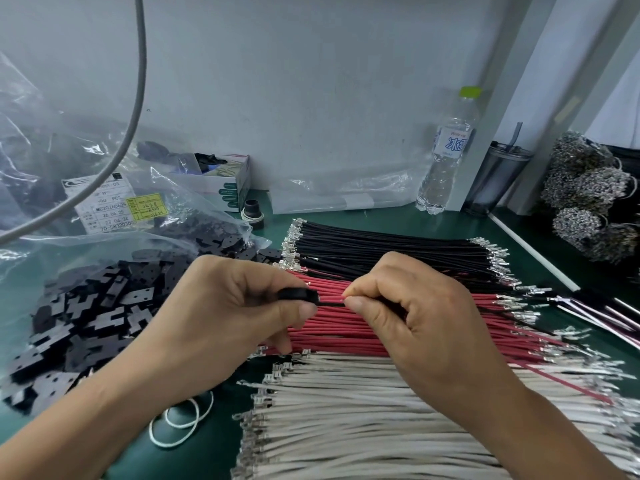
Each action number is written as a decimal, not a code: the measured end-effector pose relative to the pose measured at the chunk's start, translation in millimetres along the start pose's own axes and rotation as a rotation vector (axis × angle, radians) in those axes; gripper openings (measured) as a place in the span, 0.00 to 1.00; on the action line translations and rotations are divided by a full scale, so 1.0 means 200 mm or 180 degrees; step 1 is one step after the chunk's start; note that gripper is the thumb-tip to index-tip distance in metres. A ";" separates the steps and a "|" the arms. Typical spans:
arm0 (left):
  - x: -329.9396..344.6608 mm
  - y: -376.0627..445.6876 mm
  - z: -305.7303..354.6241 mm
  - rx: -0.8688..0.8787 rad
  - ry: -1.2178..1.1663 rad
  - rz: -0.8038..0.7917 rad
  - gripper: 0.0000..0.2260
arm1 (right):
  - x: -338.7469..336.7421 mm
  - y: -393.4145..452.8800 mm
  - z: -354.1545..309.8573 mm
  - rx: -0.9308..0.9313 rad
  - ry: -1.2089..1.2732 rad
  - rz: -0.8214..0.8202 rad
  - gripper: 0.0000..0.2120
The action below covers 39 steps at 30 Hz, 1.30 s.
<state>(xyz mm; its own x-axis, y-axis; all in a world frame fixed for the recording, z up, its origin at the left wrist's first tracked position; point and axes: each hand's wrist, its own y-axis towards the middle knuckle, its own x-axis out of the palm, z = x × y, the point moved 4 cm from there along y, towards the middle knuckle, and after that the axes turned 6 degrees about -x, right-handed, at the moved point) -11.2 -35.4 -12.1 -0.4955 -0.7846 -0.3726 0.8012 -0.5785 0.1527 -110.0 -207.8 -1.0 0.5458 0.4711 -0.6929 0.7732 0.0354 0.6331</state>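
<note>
My left hand point(221, 306) pinches a small black plastic housing point(299, 294) between thumb and fingers. My right hand point(415, 317) pinches a thin black wire point(332, 299) whose end meets the housing's right side. Both hands hover over rows of cut wires with metal terminals: black wires point(398, 249) at the back, red wires point(332, 327) in the middle, white wires point(363, 420) in front. The wire's far part is hidden inside my right hand.
An open clear bag of black flat parts point(90, 317) lies at left on the green mat point(194, 455). White rubber bands point(180, 424) lie near my left forearm. A water bottle point(446, 154), a dark tumbler point(491, 181), a small carton point(221, 181) and terminal bundles point(585, 192) stand behind.
</note>
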 end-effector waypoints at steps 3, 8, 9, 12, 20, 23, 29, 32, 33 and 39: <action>0.02 0.00 0.00 0.0007 -0.0310 0.0009 0.05 | 0.01 -0.01 -0.02 -0.0058 -0.0039 0.0098 0.06; 0.01 0.00 -0.01 0.0026 -0.0261 -0.0043 0.09 | -0.02 0.01 0.00 -0.0011 -0.0121 -0.0068 0.07; 0.02 0.01 -0.02 0.0035 -0.0153 -0.0062 0.08 | -0.03 0.01 0.01 0.0040 -0.0207 -0.0142 0.07; 0.02 0.01 -0.03 0.0074 0.0000 0.0051 0.03 | -0.08 0.02 0.00 -0.0001 -0.0752 -0.0217 0.06; -0.02 0.02 -0.04 0.0191 0.0170 0.0338 0.07 | 0.02 -0.01 -0.17 -0.0491 -0.0872 -0.1224 0.07; -0.03 0.03 -0.05 0.0225 0.0243 0.0409 0.07 | 0.06 -0.01 -0.20 -0.0372 -0.0886 -0.1590 0.08; -0.02 0.03 -0.06 0.0229 0.0237 0.0430 0.08 | 0.10 -0.04 -0.17 -0.0067 -0.0395 -0.1546 0.12; -0.02 0.03 -0.07 0.0229 0.0226 0.0439 0.08 | 0.11 -0.04 -0.18 0.0037 -0.0297 -0.1608 0.10; -0.01 0.03 -0.07 0.0230 0.0213 0.0434 0.08 | 0.11 -0.04 -0.18 0.0074 -0.0260 -0.1629 0.10; -0.03 0.03 -0.07 0.0177 0.0173 0.0445 0.09 | 0.13 -0.05 -0.17 0.0220 -0.0157 -0.1791 0.11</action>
<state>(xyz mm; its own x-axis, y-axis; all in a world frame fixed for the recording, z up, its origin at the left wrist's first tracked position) 0.6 -31.8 -21.7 -0.3605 -0.8460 -0.3929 0.8406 -0.4772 0.2562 -113.5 -166.5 -13.3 0.0569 0.3544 -0.9333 0.9677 0.2106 0.1390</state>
